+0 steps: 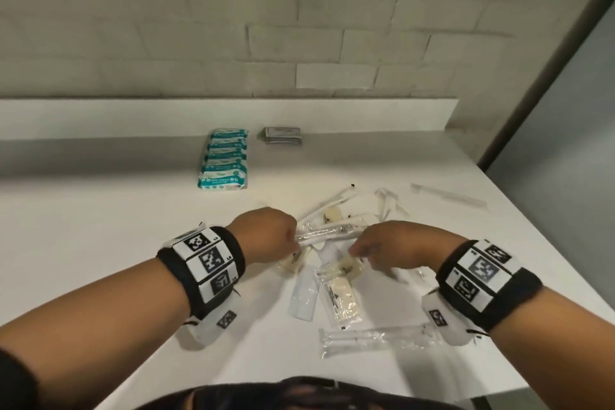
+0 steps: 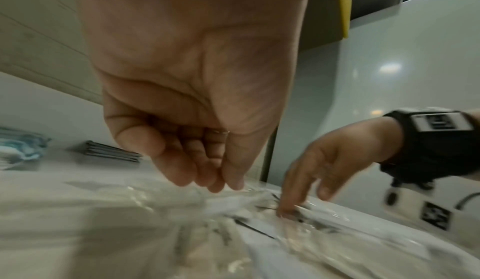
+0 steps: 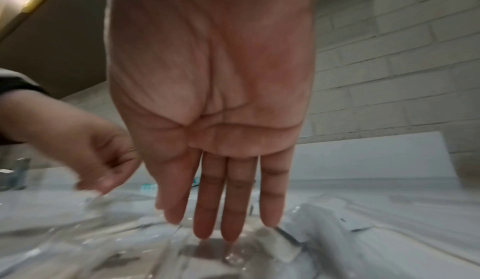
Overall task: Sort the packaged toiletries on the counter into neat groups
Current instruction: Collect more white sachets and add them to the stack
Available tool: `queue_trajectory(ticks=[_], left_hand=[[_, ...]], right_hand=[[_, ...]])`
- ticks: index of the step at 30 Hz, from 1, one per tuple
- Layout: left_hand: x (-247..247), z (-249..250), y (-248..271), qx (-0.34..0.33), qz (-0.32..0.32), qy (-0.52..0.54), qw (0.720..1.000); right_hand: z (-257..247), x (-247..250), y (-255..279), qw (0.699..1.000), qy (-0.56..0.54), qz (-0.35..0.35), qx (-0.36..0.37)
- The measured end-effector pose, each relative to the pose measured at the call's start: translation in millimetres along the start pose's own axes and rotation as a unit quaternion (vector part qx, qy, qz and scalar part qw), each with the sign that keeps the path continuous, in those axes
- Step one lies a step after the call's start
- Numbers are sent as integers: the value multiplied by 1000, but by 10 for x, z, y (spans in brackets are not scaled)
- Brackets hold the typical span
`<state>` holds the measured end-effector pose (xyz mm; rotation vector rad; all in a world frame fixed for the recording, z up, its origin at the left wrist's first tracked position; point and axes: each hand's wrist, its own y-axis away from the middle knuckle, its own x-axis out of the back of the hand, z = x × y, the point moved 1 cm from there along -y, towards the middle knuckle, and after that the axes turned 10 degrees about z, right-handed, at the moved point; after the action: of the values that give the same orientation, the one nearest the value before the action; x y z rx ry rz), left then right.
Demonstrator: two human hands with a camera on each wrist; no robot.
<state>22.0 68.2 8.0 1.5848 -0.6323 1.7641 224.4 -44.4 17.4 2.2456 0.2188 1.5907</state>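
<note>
Head view: a clear-wrapped toothbrush packet (image 1: 327,234) was pinched by the left hand (image 1: 266,233) above the worktop (image 1: 100,210) pile at 6 o'clock; the right hand (image 1: 396,248) was spread flat. Light, slippery film; best gripped mid-length.

Teal-and-white wipe packs (image 1: 223,161): neat overlapping row near counter's back edge. Grey flat packets (image 1: 283,135): small stack just right of them. Loose pile of clear-wrapped toothbrush packets (image 1: 327,232) and cream sachets (image 1: 342,297) mid-counter, crossing at odd angles (contents partly blurred). Clear long packet (image 1: 372,338) nearest viewer; another long packet (image 1: 447,196) apart, right.
</note>
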Motion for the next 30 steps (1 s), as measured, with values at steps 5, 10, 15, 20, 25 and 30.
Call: queue_trajectory(ticks=[5,10,15,20,25,30], left_hand=[[-170,276,160,-1,-101,-66,993],[-216,360,193,23,-50,-51,997],[-241,367,250,106,-42,-20,993],[-301,457,269,176,-53,53,982],[-292,513,281,205,-79,77,973],[-218,549,210,150,-14,45,987]], right_hand=[[196,168,48,997,33,63,-16],[318,-4,-27,971,227,41,65],[353,-21,-141,943,284,90,150],[401,-78,-215,928,296,110,197],[445,8,-141,935,270,99,209],[444,-52,-75,907,309,102,267]])
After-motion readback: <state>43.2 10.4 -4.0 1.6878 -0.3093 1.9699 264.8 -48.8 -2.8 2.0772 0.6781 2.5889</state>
